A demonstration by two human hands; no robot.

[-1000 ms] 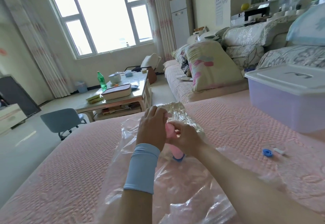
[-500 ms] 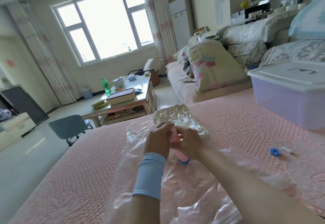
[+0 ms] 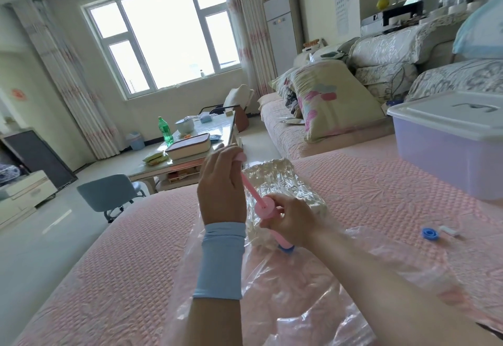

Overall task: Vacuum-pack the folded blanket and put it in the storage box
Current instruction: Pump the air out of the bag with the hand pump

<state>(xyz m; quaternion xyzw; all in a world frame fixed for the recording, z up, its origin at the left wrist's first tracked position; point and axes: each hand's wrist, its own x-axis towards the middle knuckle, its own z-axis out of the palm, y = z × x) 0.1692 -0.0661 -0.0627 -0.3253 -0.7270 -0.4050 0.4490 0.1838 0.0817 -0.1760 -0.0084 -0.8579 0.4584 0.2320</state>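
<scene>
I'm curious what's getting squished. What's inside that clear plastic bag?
A cream folded blanket, crinkled tight inside the vacuum bag. Its near edge is hidden behind the left hand, right hand and pink hand pump.

Home living room: curtained window upper left of frame, cushioned sofa at right, cluttered coffee tabletop centre, pink quilted bed in foreground.

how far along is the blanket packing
Done: blanket is inside the vacuum bag, plastic clinging around it. In hand: left hand holds the pink pump by its raised plunger, right hand grips the barrel on the valve. Left: blue cap lies loose, storage box has its lid on.
</scene>
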